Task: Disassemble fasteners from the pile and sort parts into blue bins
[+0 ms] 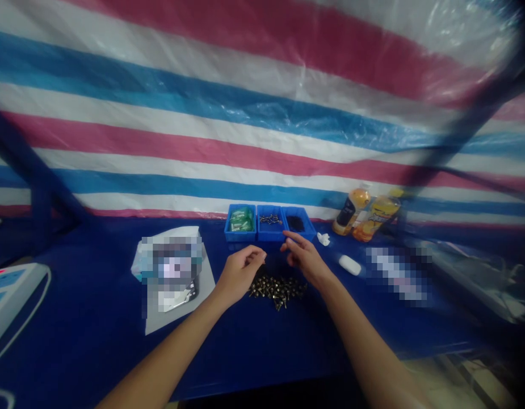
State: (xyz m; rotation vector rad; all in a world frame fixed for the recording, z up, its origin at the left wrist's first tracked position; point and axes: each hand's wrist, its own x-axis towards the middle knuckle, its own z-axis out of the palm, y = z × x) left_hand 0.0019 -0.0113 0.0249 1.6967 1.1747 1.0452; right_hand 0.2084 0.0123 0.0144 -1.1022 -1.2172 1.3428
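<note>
My left hand (242, 274) is closed in a pinch just left of a pile of small brass-coloured metal pieces (277, 289); what lies between its fingertips is too small to make out. My right hand (305, 257) hovers at the back right of the pile. Its index finger stretches toward the bins, the other fingers are partly bent, and nothing shows in it. Beyond the hands stand three joined blue bins: the left bin (240, 237) holds green packets, the middle bin (271, 233) small metal parts, and the right bin (310, 226) tiny black parts.
At the left lie a plastic bag on a paper sheet (154, 324) and a white power strip (15, 289). To the right are a crumpled tissue (324, 239), a white case (349, 264) and two drink bottles (351, 213). A striped plastic sheet (202, 147) hangs behind the blue table (262, 352).
</note>
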